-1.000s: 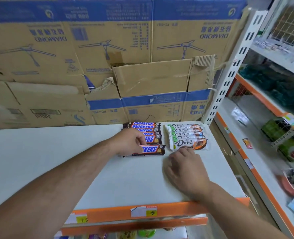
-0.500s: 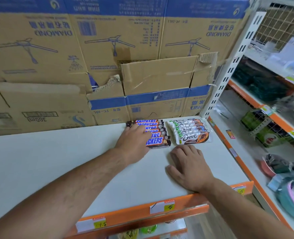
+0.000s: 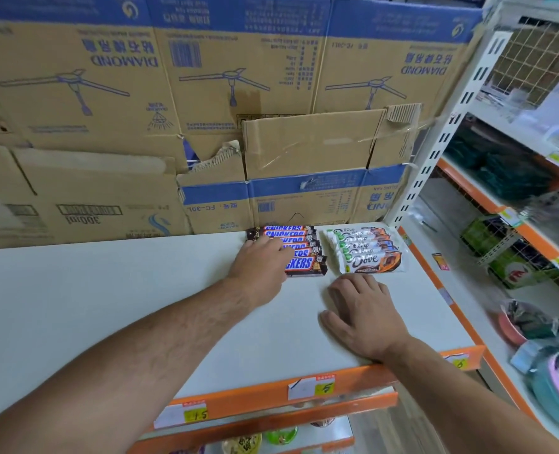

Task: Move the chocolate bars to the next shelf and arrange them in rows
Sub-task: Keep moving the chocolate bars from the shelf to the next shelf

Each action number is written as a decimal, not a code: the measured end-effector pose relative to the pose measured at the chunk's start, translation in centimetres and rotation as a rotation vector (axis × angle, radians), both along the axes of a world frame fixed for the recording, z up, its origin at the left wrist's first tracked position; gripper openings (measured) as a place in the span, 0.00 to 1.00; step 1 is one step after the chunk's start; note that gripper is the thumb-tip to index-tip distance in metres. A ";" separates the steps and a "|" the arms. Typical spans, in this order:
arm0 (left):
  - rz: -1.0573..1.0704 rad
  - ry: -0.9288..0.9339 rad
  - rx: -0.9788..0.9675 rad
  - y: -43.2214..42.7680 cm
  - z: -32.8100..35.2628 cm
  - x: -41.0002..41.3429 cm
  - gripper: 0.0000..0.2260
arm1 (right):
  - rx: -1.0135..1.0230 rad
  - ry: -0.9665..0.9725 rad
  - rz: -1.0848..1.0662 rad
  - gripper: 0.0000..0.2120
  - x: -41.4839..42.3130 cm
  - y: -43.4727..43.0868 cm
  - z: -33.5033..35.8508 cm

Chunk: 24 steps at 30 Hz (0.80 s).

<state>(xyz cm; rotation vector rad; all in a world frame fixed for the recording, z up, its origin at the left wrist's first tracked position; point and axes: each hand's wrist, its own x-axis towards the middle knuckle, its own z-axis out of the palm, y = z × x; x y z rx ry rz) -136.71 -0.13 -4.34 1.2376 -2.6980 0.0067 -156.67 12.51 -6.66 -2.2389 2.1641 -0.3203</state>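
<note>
Several Snickers bars [image 3: 301, 253] lie in an overlapping row at the back of the white shelf [image 3: 107, 296], against the cardboard. To their right lies a similar row of white Dove bars [image 3: 368, 253]. My left hand [image 3: 261, 267] rests flat on the left ends of the Snickers bars, fingers spread over them, not gripping any. My right hand [image 3: 363, 317] lies palm down on the bare shelf just in front of the Dove row, fingers apart, holding nothing.
Flattened cardboard boxes [image 3: 206, 109] form the back wall. An orange front rail with price tags [image 3: 310, 386] edges the shelf. A white slotted upright [image 3: 435, 158] stands at the right, with neighbouring shelves of goods [image 3: 517, 257] beyond it.
The front Snickers bar has been pushed back tight against the row. My left hand slid up over the bars' left ends. My right hand stayed on the shelf, drawing slightly back from the Dove bars.
</note>
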 end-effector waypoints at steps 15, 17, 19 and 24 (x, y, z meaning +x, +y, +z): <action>0.523 0.030 0.362 7.5 1.7 6.6 0.22 | 0.185 0.113 0.055 0.20 1.5 0.3 2.6; 0.567 0.017 0.384 8.8 1.7 8.0 0.24 | 0.248 0.090 0.062 0.19 2.6 0.5 3.3; 0.605 0.027 0.386 9.9 1.9 9.5 0.25 | 0.266 0.050 0.074 0.17 4.4 0.7 3.7; 0.669 0.054 0.348 12.5 3.2 13.6 0.25 | 0.323 0.059 0.213 0.19 10.7 1.1 3.6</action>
